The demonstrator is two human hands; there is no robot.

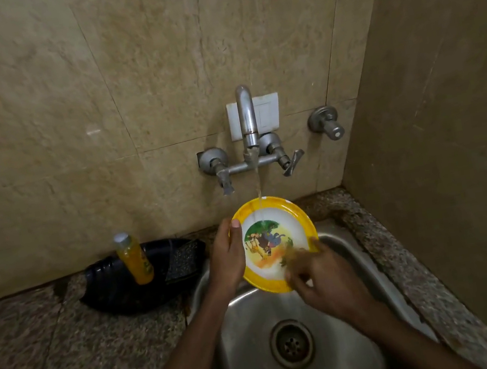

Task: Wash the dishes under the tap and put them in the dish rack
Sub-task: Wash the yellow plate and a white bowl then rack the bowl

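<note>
A yellow-rimmed plate point(272, 237) with a cartoon animal picture is tilted up over the steel sink point(335, 243), under the tap point(247, 122). Water runs from the tap onto the plate's top edge. My left hand point(227, 259) grips the plate's left rim, thumb on its face. My right hand point(322, 280) lies against the plate's lower right face; its fingers are blurred. I cannot tell whether it holds anything. No dish rack is clearly in view.
A black plastic tray point(114, 286) sits on the granite counter point(38, 354) left of the sink, holding an orange bottle point(134, 259) and a dark scrub pad point(182, 260). A tiled wall stands close on the right. The drain point(291, 343) is below my hands.
</note>
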